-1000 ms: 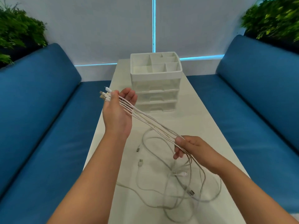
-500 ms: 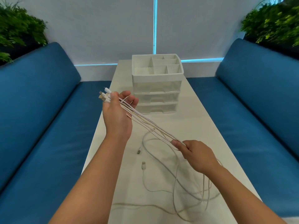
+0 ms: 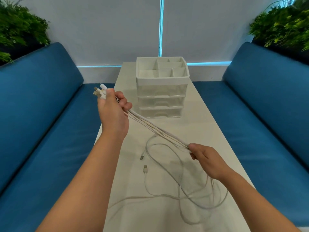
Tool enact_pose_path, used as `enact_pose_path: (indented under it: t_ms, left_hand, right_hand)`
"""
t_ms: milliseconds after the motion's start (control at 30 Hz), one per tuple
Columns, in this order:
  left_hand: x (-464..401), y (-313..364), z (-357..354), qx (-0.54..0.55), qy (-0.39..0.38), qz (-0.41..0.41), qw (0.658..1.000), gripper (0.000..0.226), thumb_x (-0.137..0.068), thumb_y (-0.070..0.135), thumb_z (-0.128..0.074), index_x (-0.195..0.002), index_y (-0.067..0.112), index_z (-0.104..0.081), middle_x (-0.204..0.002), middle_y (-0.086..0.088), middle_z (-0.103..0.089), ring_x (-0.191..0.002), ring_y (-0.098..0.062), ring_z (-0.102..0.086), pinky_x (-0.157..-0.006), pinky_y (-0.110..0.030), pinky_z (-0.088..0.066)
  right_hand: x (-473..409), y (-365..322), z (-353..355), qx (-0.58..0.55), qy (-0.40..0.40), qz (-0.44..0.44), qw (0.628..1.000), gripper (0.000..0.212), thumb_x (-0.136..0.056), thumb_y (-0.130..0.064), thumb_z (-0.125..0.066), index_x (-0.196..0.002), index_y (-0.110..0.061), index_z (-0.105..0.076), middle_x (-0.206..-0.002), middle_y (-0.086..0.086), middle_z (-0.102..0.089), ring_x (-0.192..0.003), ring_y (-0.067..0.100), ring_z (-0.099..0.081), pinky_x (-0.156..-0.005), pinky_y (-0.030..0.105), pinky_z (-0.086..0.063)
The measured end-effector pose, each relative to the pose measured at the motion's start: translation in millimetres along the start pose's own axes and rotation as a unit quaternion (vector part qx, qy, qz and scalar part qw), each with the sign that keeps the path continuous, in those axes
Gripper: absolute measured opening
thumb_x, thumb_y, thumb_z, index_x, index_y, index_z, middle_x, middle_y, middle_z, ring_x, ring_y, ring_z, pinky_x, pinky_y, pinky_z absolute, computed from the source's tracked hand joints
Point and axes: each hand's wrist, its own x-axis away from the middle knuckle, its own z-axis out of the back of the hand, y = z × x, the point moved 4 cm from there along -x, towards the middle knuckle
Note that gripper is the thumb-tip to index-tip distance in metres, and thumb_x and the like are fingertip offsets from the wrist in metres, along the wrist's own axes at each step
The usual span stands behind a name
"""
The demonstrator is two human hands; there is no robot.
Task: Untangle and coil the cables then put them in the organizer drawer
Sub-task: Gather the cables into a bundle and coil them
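Gripping white cables (image 3: 155, 128) w/ both hands, left hand (image 3: 113, 113) & right hand (image 3: 206, 160); no readable labels.

cables (image 3: 155, 129): count in bundle unclear | plants (image 3: 20, 29): cut by frame edges | drawer contents: unreadable

Organizer (image 3: 161, 87) stands mid-table, far end, blocking straight reach ahead; bare table (image 3: 205, 124) strip open on either side of it. Cables (image 3: 155, 128) stretched taut between my left hand (image 3: 112, 113) and right hand (image 3: 209, 162) bar diagonal path. Loose loops (image 3: 192, 195) and two plugs (image 3: 143, 163) clutter near tabletop. Blue benches (image 3: 41, 124) flank both sides.
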Motion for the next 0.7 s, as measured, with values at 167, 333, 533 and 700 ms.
enact_pose_path:
  t_ms: [167, 333, 533, 700]
  left_hand:
    - [-5, -8, 6, 0.025, -0.007, 0.034, 0.999, 0.021, -0.106, 0.013, -0.037, -0.086, 0.014, -0.043, -0.063, 0.005, -0.044, -0.046, -0.006, -0.030, -0.043, -0.020, -0.030]
    - [6, -20, 10, 0.038, -0.011, 0.062, 0.997, 0.026, -0.106, 0.014, -0.037, -0.081, 0.015, -0.043, -0.059, 0.007, -0.038, -0.047, -0.007, -0.029, -0.044, -0.020, -0.030]
    - [31, -30, -14, 0.002, -0.082, 0.078, 0.994, 0.025, -0.107, 0.019, -0.039, -0.082, 0.016, -0.044, -0.059, 0.006, -0.036, -0.047, -0.006, -0.026, -0.043, -0.019, -0.025]
    - [50, -40, -39, -0.016, -0.137, 0.117, 0.984, 0.021, -0.107, 0.022, -0.038, -0.090, 0.014, -0.046, -0.058, 0.006, -0.035, -0.046, -0.006, -0.026, -0.042, -0.020, -0.024]
  right_hand:
    - [-4, -2, 3, 0.142, 0.038, 0.016, 0.989, 0.064, -0.088, -0.071, -0.020, -0.069, -0.014, -0.043, -0.060, 0.002, -0.051, -0.060, 0.019, -0.050, -0.058, 0.030, -0.038]
    - [-15, -8, 6, 0.322, 0.053, -0.068, 0.943, 0.059, -0.095, -0.063, -0.015, -0.064, -0.021, -0.044, -0.059, -0.003, -0.050, -0.064, 0.021, -0.055, -0.063, 0.031, -0.041]
    - [-21, -19, 7, 0.327, -0.133, -0.129, 0.927, 0.058, -0.097, -0.041, -0.051, -0.148, -0.020, -0.033, -0.138, 0.002, -0.050, -0.128, 0.024, -0.049, -0.106, 0.039, -0.036]
    - [-33, -104, 16, -0.072, -0.125, 0.007, 0.990, 0.089, -0.075, -0.055, -0.073, -0.148, -0.025, -0.031, -0.134, -0.014, -0.051, -0.120, 0.004, -0.053, -0.095, 0.021, -0.041]
